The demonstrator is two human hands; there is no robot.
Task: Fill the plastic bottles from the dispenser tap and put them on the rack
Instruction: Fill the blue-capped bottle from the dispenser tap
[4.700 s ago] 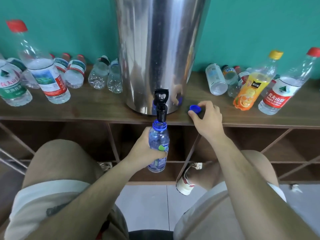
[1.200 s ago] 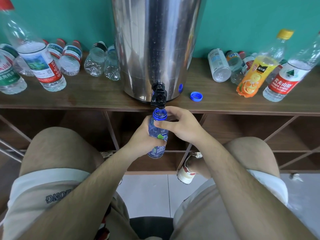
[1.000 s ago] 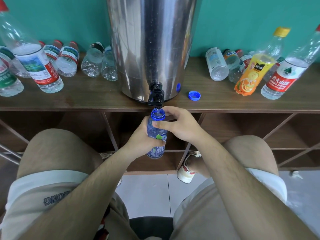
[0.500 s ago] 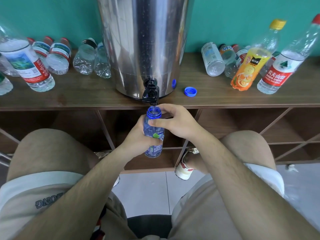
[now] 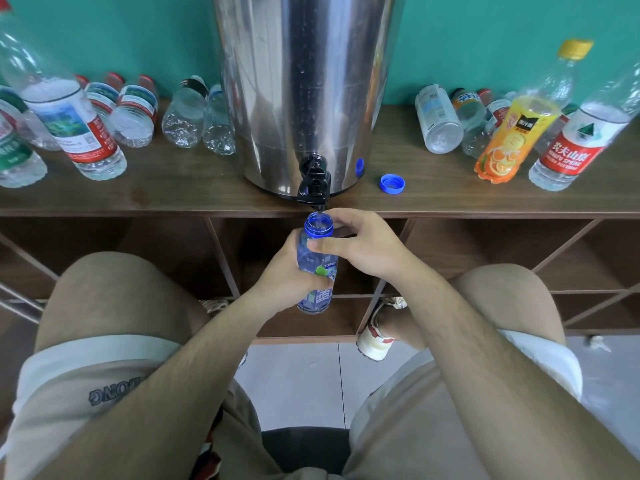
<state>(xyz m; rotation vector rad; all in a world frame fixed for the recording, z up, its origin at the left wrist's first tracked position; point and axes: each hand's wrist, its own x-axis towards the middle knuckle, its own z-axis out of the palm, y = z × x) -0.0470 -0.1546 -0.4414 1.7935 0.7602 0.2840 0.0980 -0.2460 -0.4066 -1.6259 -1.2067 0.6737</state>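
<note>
A small blue plastic bottle (image 5: 314,299) stands upright with its open mouth right under the black tap (image 5: 312,183) of the steel dispenser (image 5: 304,81). A thin stream of water runs from the tap into the mouth. My left hand (image 5: 284,275) grips the bottle's body from the left. My right hand (image 5: 360,244) wraps the neck and shoulder from the right, thumb across the front. The bottle's blue cap (image 5: 392,183) lies open side up on the wooden shelf top (image 5: 173,181), right of the dispenser.
Several clear bottles (image 5: 135,112) lie and stand on the shelf top to the left. To the right are an orange juice bottle (image 5: 512,136), a red-labelled bottle (image 5: 575,147) and several lying ones. Open rack compartments (image 5: 485,258) sit below; my knees flank the bottle.
4.7 s ago my right hand rested on the cap on the shelf; it now holds the bottle's neck. Over the last second both hands and the bottle have hardly moved.
</note>
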